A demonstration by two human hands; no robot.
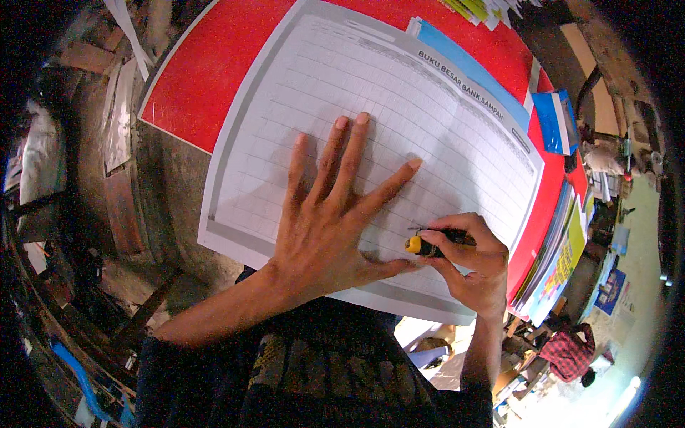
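Note:
A large white printed sheet (442, 178) with ruled rows and a grey border lies in front of me. My left hand (325, 214) rests flat on it with the fingers spread. To its right, my right hand (467, 260) is closed around a small black tool with a yellow end (416, 245), held low over the sheet. A thin dark tip shows just above the yellow end; the rest is hidden by my fingers, so its exact kind cannot be made out. My left thumb lies close to my right fingers.
The sheet lies over a red tabletop (189, 71) and hangs past its near edge. A blue and white packet (555, 123) and a stack of colourful booklets (553, 267) sit along the right side. More papers (485, 11) lie at the far edge. A person in a checked shirt (569, 353) is at the lower right.

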